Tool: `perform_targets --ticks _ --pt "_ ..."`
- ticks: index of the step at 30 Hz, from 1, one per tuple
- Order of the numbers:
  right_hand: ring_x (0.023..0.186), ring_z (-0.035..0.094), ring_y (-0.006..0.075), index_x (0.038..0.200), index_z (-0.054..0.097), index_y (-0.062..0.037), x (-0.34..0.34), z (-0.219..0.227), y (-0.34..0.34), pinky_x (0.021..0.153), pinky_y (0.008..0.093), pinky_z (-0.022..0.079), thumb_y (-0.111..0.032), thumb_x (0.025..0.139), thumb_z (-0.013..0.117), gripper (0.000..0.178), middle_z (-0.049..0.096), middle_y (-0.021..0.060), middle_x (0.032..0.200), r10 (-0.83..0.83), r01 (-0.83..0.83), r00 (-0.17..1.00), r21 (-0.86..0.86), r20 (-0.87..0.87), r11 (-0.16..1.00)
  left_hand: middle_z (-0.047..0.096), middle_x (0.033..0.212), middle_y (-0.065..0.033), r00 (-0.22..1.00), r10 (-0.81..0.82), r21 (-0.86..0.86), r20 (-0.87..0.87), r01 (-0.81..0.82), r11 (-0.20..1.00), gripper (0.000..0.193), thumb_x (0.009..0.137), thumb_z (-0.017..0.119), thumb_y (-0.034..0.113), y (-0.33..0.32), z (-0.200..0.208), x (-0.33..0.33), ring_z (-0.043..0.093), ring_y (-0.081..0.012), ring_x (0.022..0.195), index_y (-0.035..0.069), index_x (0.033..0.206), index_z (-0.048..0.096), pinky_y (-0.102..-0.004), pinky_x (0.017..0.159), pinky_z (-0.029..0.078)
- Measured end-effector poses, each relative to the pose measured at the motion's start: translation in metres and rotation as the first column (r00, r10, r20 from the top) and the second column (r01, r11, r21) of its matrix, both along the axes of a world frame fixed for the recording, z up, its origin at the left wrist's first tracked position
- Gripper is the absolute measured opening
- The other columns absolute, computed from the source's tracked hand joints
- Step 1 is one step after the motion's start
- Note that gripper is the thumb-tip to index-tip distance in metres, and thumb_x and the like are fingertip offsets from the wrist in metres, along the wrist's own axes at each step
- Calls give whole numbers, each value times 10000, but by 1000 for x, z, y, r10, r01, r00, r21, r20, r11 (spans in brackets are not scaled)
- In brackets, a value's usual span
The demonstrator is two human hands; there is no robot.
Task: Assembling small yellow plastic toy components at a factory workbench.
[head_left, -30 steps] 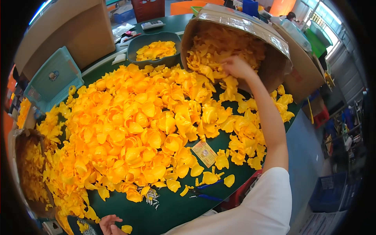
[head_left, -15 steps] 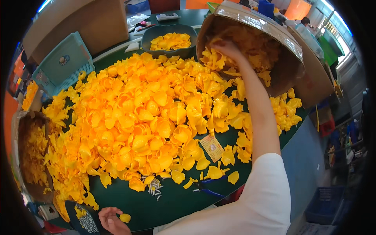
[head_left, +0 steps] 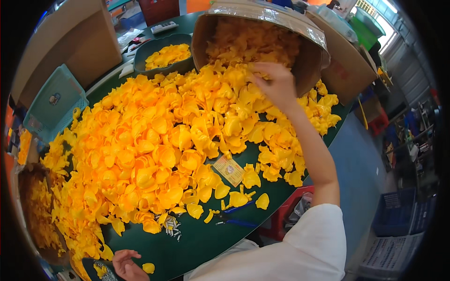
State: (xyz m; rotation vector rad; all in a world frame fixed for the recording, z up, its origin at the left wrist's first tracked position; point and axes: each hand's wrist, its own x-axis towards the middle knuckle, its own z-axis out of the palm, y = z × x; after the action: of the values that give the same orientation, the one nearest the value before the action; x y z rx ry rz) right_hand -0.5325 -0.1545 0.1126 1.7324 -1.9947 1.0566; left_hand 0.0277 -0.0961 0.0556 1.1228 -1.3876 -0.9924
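Note:
A large heap of yellow curved plastic shells (head_left: 154, 145) covers most of the green table. At the far right a cardboard box (head_left: 313, 77) lies tipped on its side, its mouth toward me, with yellow pieces inside and spilling out. My right hand (head_left: 277, 84) is just outside that mouth, above the spilled pieces, thumb and fingers apart and nothing visible in them. Down at the near left edge, my left hand (head_left: 128, 266) rests with loosely bent fingers, holding nothing I can see. A single yellow shell (head_left: 148, 268) lies beside it.
Small silver pins (head_left: 173, 228) and blue-handled pliers (head_left: 239, 223) lie near the front, by a printed card (head_left: 228, 169). A dark green basin (head_left: 186, 64) of yellow pieces and a teal basket (head_left: 56, 104) stand behind. Another cardboard box (head_left: 35, 220) is at left, a red stool (head_left: 281, 220) below.
My right hand has come out of the box's mouth toward me, and pieces now lie heaped at the opening. The view has shifted to the right. My left hand stays by the single shell.

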Motion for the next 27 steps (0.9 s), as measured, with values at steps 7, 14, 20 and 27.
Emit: perform_targets --ticks 7,14,20,27 --pt "1213 448 270 1415 212 -97 -81 72 -13 1014 398 346 -421 836 622 780 445 150 1329 326 -201 -11 -322 945 925 551 873 -124 867 -374 -7 330 398 917 341 824 574 307 -22 70 -1 541 -206 744 -12 940 545 -316 665 443" --pt "1213 411 382 1304 380 -75 -119 83 -76 1014 565 320 -159 880 525 457 446 183 1300 597 343 -126 -530 792 775 547 1029 -154 260 -421 -180 869 958 222 477 766 656 321 -74 88 -217 502 -304 1015 -16 1079 528 -375 895 405" --pt "1169 429 364 1252 403 -71 -108 54 -88 942 622 379 38 861 438 408 439 158 1270 739 323 -132 -676 661 663 356 1388 -166 257 -134 -209 957 933 294 710 866 440 531 -139 7 -431 274 -340 1307 -13 1317 364 -454 1070 215" --pt "1101 496 309 1216 408 -36 -95 48 -73 945 505 437 57 854 489 383 488 145 1199 744 279 -60 -705 665 652 184 1481 -144 247 -108 -169 963 865 473 832 789 494 585 -150 -39 -489 180 -345 1347 61 1395 271 -505 1086 117"
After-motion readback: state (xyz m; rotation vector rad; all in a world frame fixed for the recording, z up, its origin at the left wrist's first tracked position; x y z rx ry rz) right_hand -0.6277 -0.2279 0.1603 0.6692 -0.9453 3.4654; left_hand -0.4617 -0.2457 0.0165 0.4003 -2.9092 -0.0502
